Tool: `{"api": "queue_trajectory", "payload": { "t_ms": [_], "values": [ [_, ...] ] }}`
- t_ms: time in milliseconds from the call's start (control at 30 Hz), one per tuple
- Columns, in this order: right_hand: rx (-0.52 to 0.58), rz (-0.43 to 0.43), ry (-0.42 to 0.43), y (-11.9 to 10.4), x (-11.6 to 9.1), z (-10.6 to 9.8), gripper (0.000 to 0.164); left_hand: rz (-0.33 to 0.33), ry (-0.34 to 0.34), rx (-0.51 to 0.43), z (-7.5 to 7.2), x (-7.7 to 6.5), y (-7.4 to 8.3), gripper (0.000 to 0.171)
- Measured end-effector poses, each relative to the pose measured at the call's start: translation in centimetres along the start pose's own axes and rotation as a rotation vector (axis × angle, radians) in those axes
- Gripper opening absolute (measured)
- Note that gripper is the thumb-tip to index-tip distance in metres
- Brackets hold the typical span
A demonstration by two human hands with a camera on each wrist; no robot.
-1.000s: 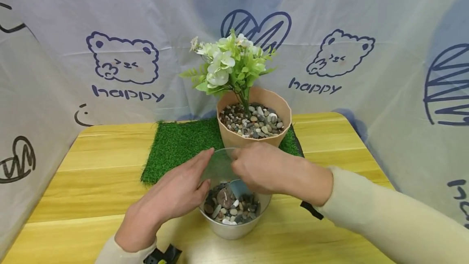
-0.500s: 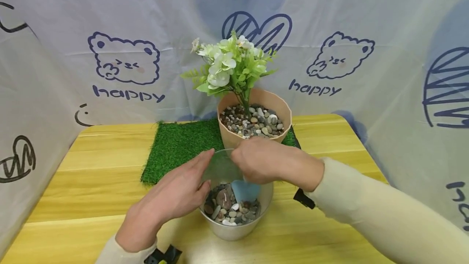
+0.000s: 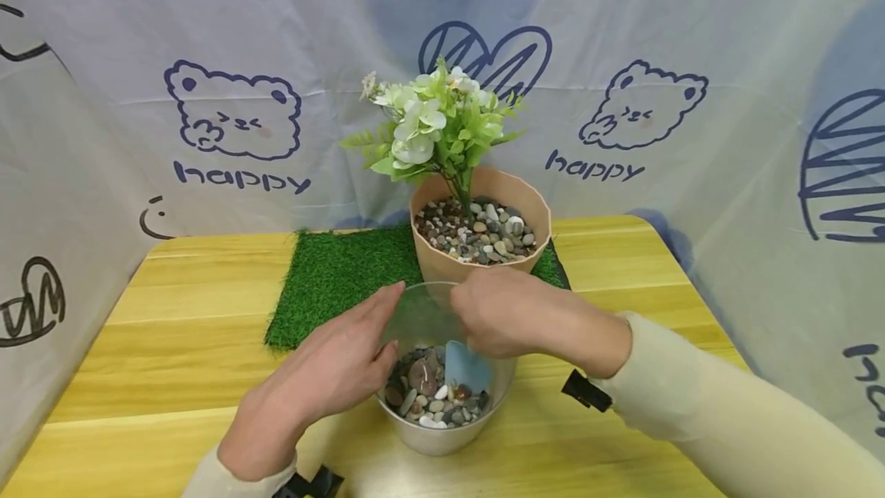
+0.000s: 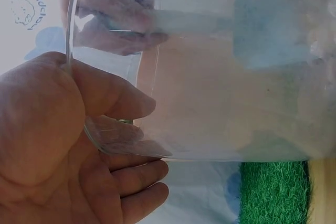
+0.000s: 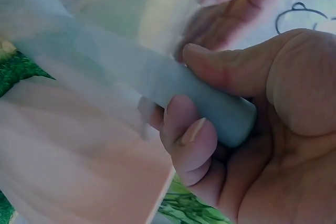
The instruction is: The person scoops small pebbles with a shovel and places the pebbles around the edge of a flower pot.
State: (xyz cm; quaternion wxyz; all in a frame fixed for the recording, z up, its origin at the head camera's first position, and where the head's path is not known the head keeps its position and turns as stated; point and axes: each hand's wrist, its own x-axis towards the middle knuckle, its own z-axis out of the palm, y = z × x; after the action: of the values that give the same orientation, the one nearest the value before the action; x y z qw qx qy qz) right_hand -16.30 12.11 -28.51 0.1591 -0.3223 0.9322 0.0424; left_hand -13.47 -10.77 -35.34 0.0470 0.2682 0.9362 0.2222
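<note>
A clear plastic bucket (image 3: pixel 442 436) with pebbles (image 3: pixel 442 403) in its bottom stands near the table's front. My left hand (image 3: pixel 332 363) holds its rim at the left; in the left wrist view the thumb (image 4: pixel 118 95) and fingers lie on either side of the wall. My right hand (image 3: pixel 515 313) is over the bucket's right side, fingers curled round the handle (image 5: pixel 220 111) of a light blue trowel. The trowel's blade (image 3: pixel 466 366) stands tilted among the pebbles, at the right of the bucket. Its tip is hidden in the stones.
Right behind the bucket, a peach flowerpot (image 3: pixel 442 256) holds pebbles and a white-flowered plant (image 3: pixel 435 125). It stands on a green turf mat (image 3: pixel 339 275). A printed cloth (image 3: pixel 332 6) hangs behind and beside the wooden table (image 3: pixel 166 367).
The trowel's blade shows more than a second ago. My right hand went a little left, then back right, and the blade turned among the pebbles. My left hand stays on the rim.
</note>
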Motion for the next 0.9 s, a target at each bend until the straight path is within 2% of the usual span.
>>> {"api": "queue_trajectory", "payload": {
  "t_ms": [200, 433, 567, 767, 900],
  "values": [
    [0.124, -0.039, 0.046, 0.1, -0.8, 0.3, 0.032, -0.002, 0.001, 0.008, 0.0, 0.0, 0.0, 0.074],
    [0.231, -0.022, 0.057, 0.5, -1.7, 0.7, 0.047, -0.006, -0.004, 0.000, 0.0, -0.1, 0.0, 0.074],
    [0.287, -0.017, 0.050, 0.7, -2.1, 0.8, 0.044, -0.009, -0.006, 0.004, -0.1, -0.2, 0.1, 0.074],
    [0.345, -0.004, 0.075, 1.0, -2.6, 0.7, 0.017, -0.002, -0.004, 0.011, 0.0, -0.1, 0.2, 0.074],
    [0.399, -0.001, 0.099, 0.9, -2.8, 1.5, 0.018, 0.004, -0.003, 0.013, 0.0, 0.0, 0.2, 0.073]
  ]
}}
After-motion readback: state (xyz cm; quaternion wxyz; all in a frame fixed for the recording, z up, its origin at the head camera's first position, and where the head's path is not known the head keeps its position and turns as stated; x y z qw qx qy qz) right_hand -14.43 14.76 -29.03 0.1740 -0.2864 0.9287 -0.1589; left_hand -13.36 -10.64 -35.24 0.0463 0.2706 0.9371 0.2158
